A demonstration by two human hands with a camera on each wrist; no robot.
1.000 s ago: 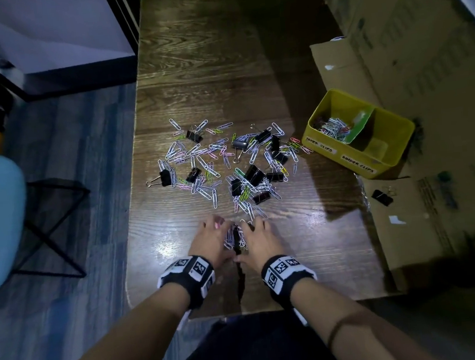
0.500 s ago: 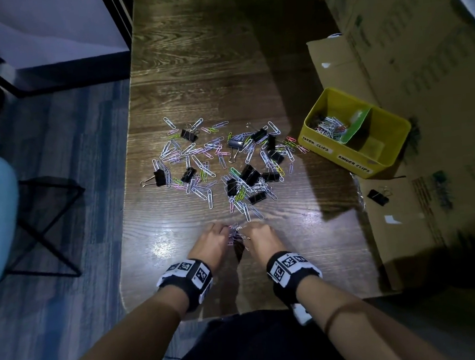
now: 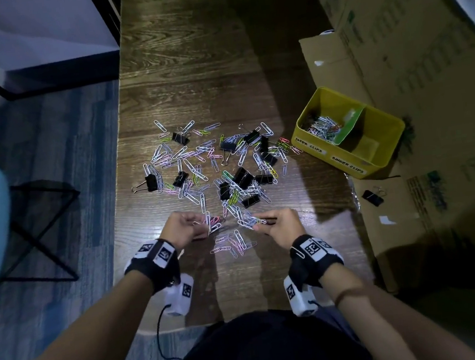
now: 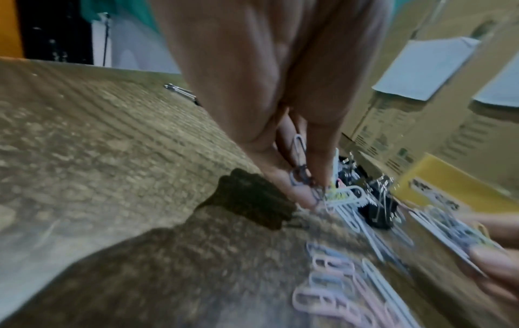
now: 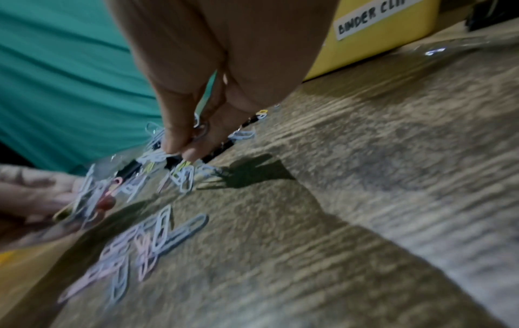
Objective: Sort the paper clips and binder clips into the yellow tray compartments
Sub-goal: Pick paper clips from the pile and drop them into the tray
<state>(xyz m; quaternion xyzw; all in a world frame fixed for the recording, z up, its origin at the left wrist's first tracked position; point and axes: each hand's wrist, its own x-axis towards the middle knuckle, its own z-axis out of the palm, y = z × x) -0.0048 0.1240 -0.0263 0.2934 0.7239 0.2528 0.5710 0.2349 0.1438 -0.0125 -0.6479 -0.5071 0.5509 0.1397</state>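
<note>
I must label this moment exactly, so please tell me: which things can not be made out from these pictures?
- Number of paper clips in the left hand: head view too small, left wrist view blurred, fingers cover them.
- Same for the right hand bunch: motion blur in the right wrist view.
- Binder-clip compartment of the yellow tray: its floor is in shadow in the head view.
- Tray labels: cut off by the frame edge in the right wrist view.

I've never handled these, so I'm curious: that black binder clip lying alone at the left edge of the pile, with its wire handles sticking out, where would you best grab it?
Probably by the black binder clip's wire handles, coming from the left. They stick out leftward onto bare table, while paper clips crowd its body's right side.
</note>
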